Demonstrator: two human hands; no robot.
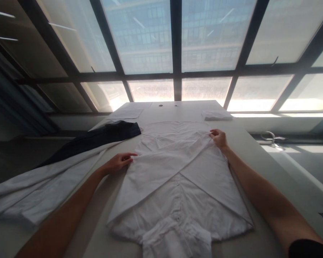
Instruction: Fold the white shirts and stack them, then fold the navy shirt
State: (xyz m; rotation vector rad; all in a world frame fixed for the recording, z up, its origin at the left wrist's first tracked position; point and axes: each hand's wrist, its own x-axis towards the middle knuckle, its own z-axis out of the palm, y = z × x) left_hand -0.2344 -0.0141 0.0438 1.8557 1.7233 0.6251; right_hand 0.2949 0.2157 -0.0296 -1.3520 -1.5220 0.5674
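A white shirt [161, 172] lies spread on a white table, its collar end toward me and its lower end away from me. Its sleeves are laid across the body and overlap in the middle. At the shirt's left edge, the fingers and thumb of my left hand [120, 162] are closed on the cloth, with the index finger reaching over it. Farther up on the opposite side, my right hand [218, 138] pinches the fabric at the right edge between thumb and fingertips.
Left of the shirt lie a dark garment [110, 134] and a long white cloth [56, 175] hanging toward the table's edge. Folded white cloths [216, 115] [127, 114] rest at the far corners. Large framed windows [150, 39] stand behind the table [188, 109].
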